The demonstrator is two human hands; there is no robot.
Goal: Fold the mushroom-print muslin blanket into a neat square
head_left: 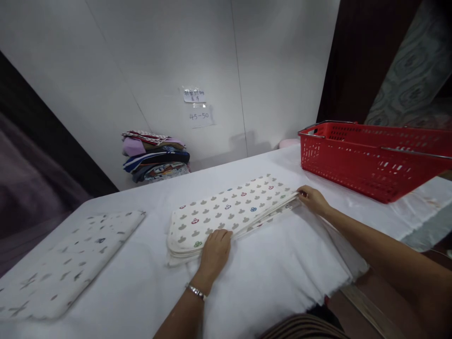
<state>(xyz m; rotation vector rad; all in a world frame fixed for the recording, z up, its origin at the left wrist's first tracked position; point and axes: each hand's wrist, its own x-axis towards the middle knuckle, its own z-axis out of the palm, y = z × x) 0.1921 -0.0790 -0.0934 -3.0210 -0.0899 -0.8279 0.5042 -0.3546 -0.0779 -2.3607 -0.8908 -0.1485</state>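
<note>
A folded white cloth point(226, 209) printed with grey, red, blue and green mushroom-like shapes lies in several layers in front of me. My left hand point(216, 249) grips its near edge, fingers on top and thumb out of sight. At the right end, my right hand point(312, 198) pinches the near corner between thumb and fingers, and the layers there are slightly lifted and fanned apart. Farther left lies a second folded white cloth point(74, 259) with dark scattered marks, touched by neither hand.
A white-covered table point(155, 282) bears everything. On the right stands a red plastic basket point(356, 160) with metal handles. A stack of folded fabrics point(155, 157) sits at the back by the wall, below two paper labels point(201, 116), one reading "45-50".
</note>
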